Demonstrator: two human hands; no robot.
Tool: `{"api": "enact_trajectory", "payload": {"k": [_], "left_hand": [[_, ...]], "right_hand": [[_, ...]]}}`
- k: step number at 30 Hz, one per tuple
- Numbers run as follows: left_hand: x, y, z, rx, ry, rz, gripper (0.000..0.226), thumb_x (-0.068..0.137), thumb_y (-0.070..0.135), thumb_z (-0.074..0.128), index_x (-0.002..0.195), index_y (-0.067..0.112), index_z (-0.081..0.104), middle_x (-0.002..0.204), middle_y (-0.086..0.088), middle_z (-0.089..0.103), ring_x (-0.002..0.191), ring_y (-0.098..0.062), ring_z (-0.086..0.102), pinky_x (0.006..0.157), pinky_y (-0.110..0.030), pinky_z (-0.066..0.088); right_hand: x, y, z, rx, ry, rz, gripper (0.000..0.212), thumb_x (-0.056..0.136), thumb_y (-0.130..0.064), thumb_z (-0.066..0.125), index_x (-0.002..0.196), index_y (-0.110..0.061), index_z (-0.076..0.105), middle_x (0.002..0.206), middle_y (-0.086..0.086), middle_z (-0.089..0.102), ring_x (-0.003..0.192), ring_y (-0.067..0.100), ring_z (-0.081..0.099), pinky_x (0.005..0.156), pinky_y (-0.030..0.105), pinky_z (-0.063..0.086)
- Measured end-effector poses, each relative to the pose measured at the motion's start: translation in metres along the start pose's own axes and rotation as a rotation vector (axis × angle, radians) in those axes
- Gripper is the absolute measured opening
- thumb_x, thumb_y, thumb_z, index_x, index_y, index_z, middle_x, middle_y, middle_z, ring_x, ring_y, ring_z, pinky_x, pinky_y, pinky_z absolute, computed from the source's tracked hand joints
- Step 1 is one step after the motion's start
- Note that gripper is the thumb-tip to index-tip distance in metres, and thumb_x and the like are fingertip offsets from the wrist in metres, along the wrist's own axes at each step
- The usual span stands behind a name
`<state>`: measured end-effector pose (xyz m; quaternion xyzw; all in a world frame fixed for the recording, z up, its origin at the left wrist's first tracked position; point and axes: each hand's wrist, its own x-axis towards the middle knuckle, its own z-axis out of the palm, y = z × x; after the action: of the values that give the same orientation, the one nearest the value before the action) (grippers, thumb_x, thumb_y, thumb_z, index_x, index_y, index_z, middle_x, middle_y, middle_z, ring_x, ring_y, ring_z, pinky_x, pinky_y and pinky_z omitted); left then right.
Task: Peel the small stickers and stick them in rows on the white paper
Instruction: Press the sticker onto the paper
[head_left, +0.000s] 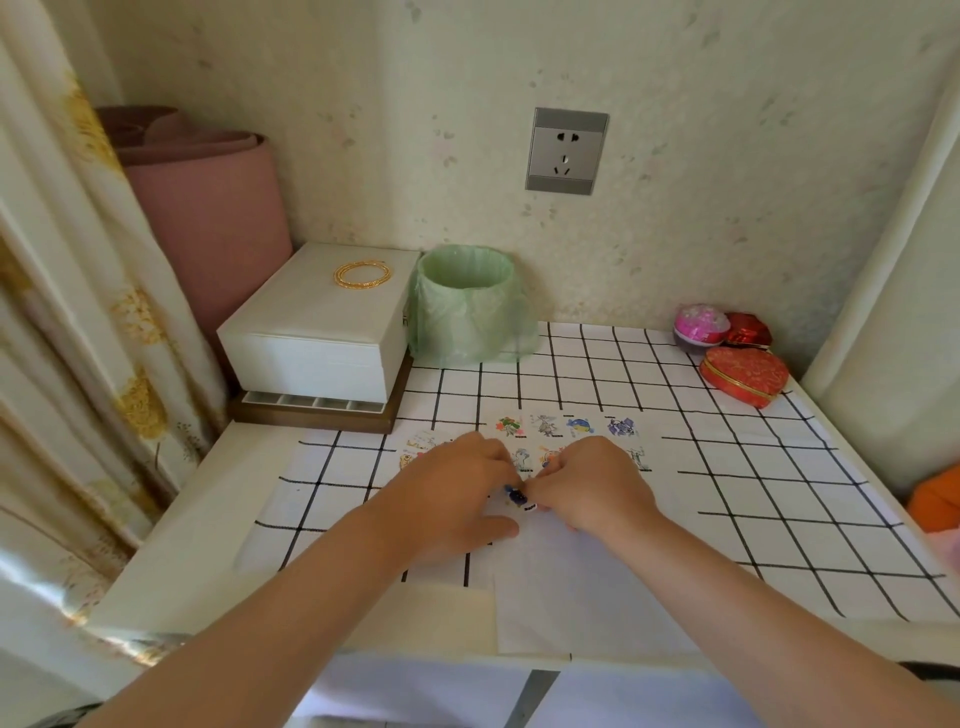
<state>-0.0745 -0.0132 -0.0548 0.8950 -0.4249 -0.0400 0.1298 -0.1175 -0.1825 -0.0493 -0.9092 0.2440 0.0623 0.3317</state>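
Grip: left hand (452, 493) and right hand (587, 488) meet fingertip to fingertip, both pinching one small blue sticker (517, 497) | sticker low over white paper (571, 582) | stuck stickers (566, 428) in rows just beyond the knuckles | paper on checked cloth (727, 467), worktop (182, 561) | green-lined bin (467, 306) behind.

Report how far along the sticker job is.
Done: a top row of four stickers sits on the white paper, and a second row has begun, partly hidden. In hand: the right hand pinches a blue sticker, with the left hand meeting it. Left: the paper's near part is bare.
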Motion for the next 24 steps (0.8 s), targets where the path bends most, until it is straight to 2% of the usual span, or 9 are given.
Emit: {"api": "enact_trajectory", "payload": {"k": [2,4,9,11,13,16,18,21,24], "left_hand": [[-0.003,-0.001,0.004,-0.035,-0.014,-0.004,0.039,0.089,0.041,0.065,0.126,0.028,0.065,0.126,0.013,0.054,0.118,-0.008,0.043,0.094,-0.030,0.044],[-0.006,-0.003,0.007,-0.055,-0.009,-0.013,0.037,0.090,0.040,0.064,0.125,0.028,0.066,0.126,0.014,0.055,0.119,-0.007,0.044,0.095,-0.030,0.044],[-0.013,0.001,0.011,-0.045,0.027,0.006,0.034,0.094,0.035,0.058,0.125,0.023,0.066,0.129,0.011,0.053,0.122,-0.010,0.043,0.097,-0.033,0.045],[-0.014,0.004,0.012,-0.030,0.032,0.006,0.036,0.094,0.035,0.053,0.123,0.019,0.067,0.127,0.006,0.055,0.119,-0.015,0.047,0.094,-0.037,0.047],[-0.016,0.007,0.014,-0.008,0.033,0.010,0.049,0.089,0.041,0.039,0.120,0.016,0.066,0.122,0.001,0.057,0.113,-0.021,0.051,0.090,-0.041,0.050],[-0.019,0.008,0.019,0.020,0.035,0.013,0.058,0.085,0.045,0.030,0.122,0.014,0.064,0.122,-0.002,0.058,0.112,-0.021,0.051,0.093,-0.039,0.049],[-0.022,0.009,0.022,0.025,0.039,0.012,0.060,0.087,0.047,0.032,0.127,0.013,0.062,0.128,-0.004,0.058,0.119,-0.023,0.050,0.099,-0.039,0.047],[-0.030,0.012,0.025,0.079,-0.007,-0.005,0.074,0.089,0.057,0.027,0.142,0.010,0.051,0.146,-0.008,0.049,0.135,-0.025,0.042,0.110,-0.039,0.040],[-0.038,0.015,0.030,0.188,-0.057,-0.005,0.086,0.094,0.070,0.008,0.156,0.013,0.026,0.164,-0.003,0.021,0.151,-0.020,0.017,0.123,-0.037,0.018]], "right_hand": [[-0.002,-0.001,-0.001,-0.069,0.019,-0.015,0.021,0.065,-0.036,0.077,0.058,-0.019,0.067,0.058,-0.005,0.064,0.055,0.016,0.060,0.053,0.021,0.039],[-0.004,-0.002,-0.003,-0.149,0.052,-0.041,0.022,0.066,-0.039,0.075,0.069,-0.017,0.071,0.068,-0.004,0.071,0.067,0.015,0.066,0.053,0.022,0.039],[-0.011,0.005,-0.006,-0.300,0.145,-0.156,0.031,0.072,-0.051,0.074,0.088,-0.025,0.072,0.089,-0.009,0.073,0.087,0.014,0.068,0.068,0.026,0.047],[-0.014,0.011,-0.007,-0.289,0.157,-0.263,0.028,0.076,-0.052,0.072,0.097,-0.033,0.068,0.093,-0.013,0.068,0.092,0.012,0.065,0.069,0.025,0.044],[-0.015,0.017,-0.005,-0.297,0.143,-0.425,0.023,0.084,-0.045,0.068,0.106,-0.038,0.068,0.097,-0.014,0.063,0.097,0.012,0.063,0.071,0.026,0.041],[-0.015,0.026,0.000,-0.436,0.124,-0.648,0.023,0.095,-0.036,0.056,0.113,-0.038,0.070,0.115,-0.014,0.059,0.105,0.014,0.056,0.070,0.026,0.039],[-0.016,0.032,0.002,-0.521,0.178,-0.793,0.027,0.095,-0.033,0.051,0.109,-0.033,0.074,0.115,-0.015,0.063,0.104,0.018,0.057,0.069,0.027,0.041],[-0.020,0.043,0.003,-0.625,0.246,-0.947,0.038,0.087,-0.039,0.044,0.100,-0.026,0.078,0.109,-0.011,0.071,0.098,0.021,0.065,0.074,0.035,0.054],[-0.025,0.052,-0.003,-0.671,0.129,-0.909,0.049,0.090,-0.050,0.043,0.122,-0.025,0.071,0.132,-0.009,0.066,0.117,0.020,0.063,0.090,0.041,0.054]]}}
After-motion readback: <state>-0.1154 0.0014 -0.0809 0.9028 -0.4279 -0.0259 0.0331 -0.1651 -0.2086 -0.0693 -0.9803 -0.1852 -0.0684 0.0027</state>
